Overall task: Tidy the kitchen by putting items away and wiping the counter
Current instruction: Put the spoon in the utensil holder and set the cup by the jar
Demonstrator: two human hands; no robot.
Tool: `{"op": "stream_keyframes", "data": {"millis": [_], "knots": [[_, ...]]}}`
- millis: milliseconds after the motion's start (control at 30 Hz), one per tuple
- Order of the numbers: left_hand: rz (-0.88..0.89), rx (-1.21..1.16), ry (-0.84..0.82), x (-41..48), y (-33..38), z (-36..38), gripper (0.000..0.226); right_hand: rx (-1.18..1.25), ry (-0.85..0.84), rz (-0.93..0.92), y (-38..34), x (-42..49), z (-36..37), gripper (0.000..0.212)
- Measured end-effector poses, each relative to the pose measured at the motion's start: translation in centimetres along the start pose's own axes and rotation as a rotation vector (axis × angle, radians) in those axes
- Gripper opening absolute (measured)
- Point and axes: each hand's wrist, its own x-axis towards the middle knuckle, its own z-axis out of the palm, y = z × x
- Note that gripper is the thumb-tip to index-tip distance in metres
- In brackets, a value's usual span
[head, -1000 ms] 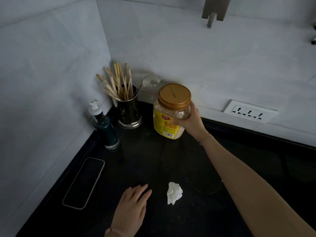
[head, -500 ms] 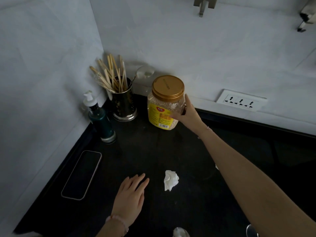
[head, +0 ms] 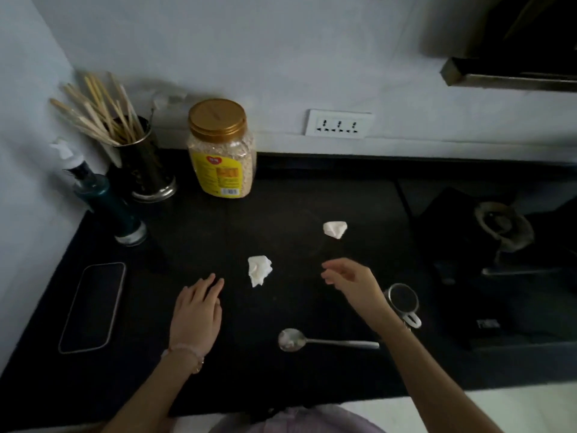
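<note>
Head view is showing me the left grip (head: 196, 310) resting flat on the black bench (head: 281, 385), fingers straight, holding nothing. The right grip (head: 352, 284) is hovering above the bench, fingers loosely curled and seemingly empty, though blur is softening them. Between them a crumpled white paper tissue (head: 259, 270) is lying; a second white wad (head: 335, 229) is lying farther back. The clear plastic jar with gold lid and yellow label (head: 221, 151) is standing upright by the wall, well apart from both grips. A silver metal spoon (head: 312, 340) is lying near the right wrist.
</note>
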Motion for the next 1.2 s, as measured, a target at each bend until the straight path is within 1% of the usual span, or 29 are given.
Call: {"op": "stream_keyframes", "data": {"millis": [100, 233, 300, 400, 467, 567, 700, 867, 933, 1033, 1100, 1133, 1167, 1200], "knots": [[-0.005, -0.009, -0.001, -0.2, 0.2, 0.1, 0.044, 0.057, 0.057, 0.073, 3.3, -4.4, 0.1, 0.015], [-0.009, -0.016, -0.007, -0.2, 0.5, 0.1, 0.044, 0.125, 0.129, 0.15, 5.5, -8.3, -0.8, 0.013], [-0.009, -0.027, -0.005, -0.3, 0.6, 0.1, 0.043, 0.169, 0.254, 0.17, 6.4, -9.5, -1.7, 0.012], [-0.009, -0.036, -0.015, -0.3, 0.6, 0.2, 0.042, 0.225, 0.518, 0.183, 7.6, -10.5, -3.4, 0.014], [-0.014, -0.035, -0.031, -0.3, 0.6, 0.1, 0.042, 0.194, 0.589, 0.213, 8.5, -10.3, -4.5, 0.022], [-0.021, -0.039, -0.054, -0.2, 0.7, -0.2, 0.043, 0.148, 0.541, 0.269, 9.7, -9.3, -5.7, 0.033], [-0.027, -0.015, -0.102, -0.2, 1.0, -0.6, 0.046, 0.149, 0.429, 0.257, 10.3, -8.2, -6.1, 0.025], [-0.052, -0.013, -0.143, -0.2, 1.9, -1.6, 0.048, 0.241, 0.396, 0.262, 10.6, -7.6, -6.2, 0.021], [-0.048, -0.1, -0.095, -0.9, 3.2, -2.1, 0.044, 0.276, 0.377, 0.265, 10.7, -7.5, -6.3, 0.02], [-0.019, -0.303, 0.01, -3.2, 6.7, -3.0, 0.035, 0.332, 0.344, 0.25, 10.5, -7.5, -6.4, 0.019], [-0.059, -0.477, 0.0, -5.5, 9.5, -2.8, 0.024, 0.363, 0.337, 0.233, 10.2, -7.5, -6.4, 0.02], [-0.15, -0.62, -0.058, -6.7, 10.8, -2.4, 0.017, 0.376, 0.336, 0.219, 9.9, -7.5, -6.4, 0.02], [-0.28, -0.811, -0.143, -7.8, 12.1, -2.2, 0.01, 0.386, 0.336, 0.203, 9.7, -7.5, -6.5, 0.019], [-0.435, -1.029, -0.235, -8.8, 13.2, -2.0, 0.01, 0.395, 0.333, 0.186, 9.4, -7.5, -6.6, 0.019]]}}
